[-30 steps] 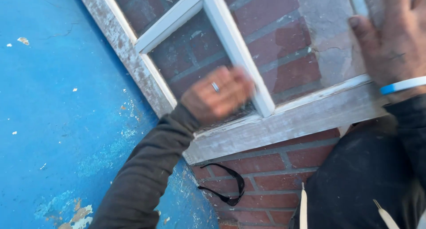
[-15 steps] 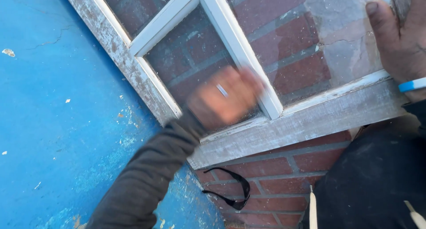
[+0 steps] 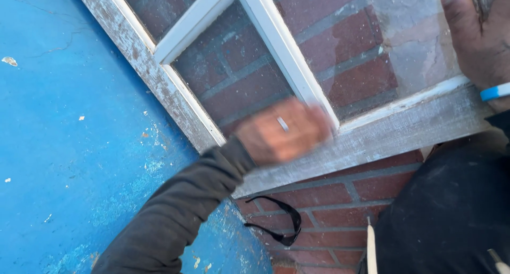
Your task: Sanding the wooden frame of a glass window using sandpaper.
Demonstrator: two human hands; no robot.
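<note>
An old white-painted window frame (image 3: 404, 130) lies flat over red brick paving, its paint worn to grey wood. My left hand (image 3: 281, 131), in a dark sleeve and wearing a ring, is blurred with motion on the lower corner of a glass pane (image 3: 239, 82), right against the bottom rail and the upright glazing bar (image 3: 281, 45). Its fingers curl under, and whatever is beneath them is hidden. My right hand (image 3: 478, 40), with a blue-and-white wristband (image 3: 494, 91), lies flat on the cloudy pane at the top right, thumb spread.
A blue painted surface (image 3: 69, 146) with chips and cracks fills the left side, under the frame's left rail. Black sunglasses (image 3: 281, 226) lie on the brick paving (image 3: 329, 199) below the frame. My dark-clothed leg (image 3: 446, 215) fills the lower right.
My left hand stays blurred at the same pane corner, shifting slightly right and down. The view has drifted, so the frame sits lower and my right hand higher in the picture.
</note>
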